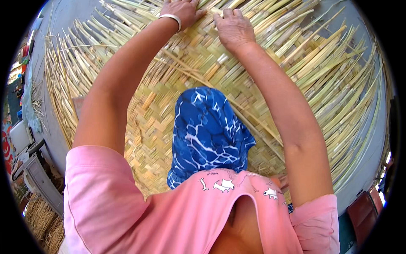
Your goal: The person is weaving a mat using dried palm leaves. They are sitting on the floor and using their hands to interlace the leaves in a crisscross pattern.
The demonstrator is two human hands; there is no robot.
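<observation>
A large woven mat of split cane strips spreads beneath me, its middle plaited in a zigzag pattern and its long strip ends fanning out loose. At the far edge of the weave, my left hand, with a pale bangle on the wrist, lies on the strips. Its thumb is stretched out, and the top of the picture cuts off its fingertips. Close to its right, my right hand has its fingers curled down around a cane strip. A loose strip lies slantwise across the plaited part.
My knee in blue patterned cloth rests on the mat. Grey floor borders it. To the left stand a grey chair-like object and a bundle of dry straw. A dark red seat is at lower right.
</observation>
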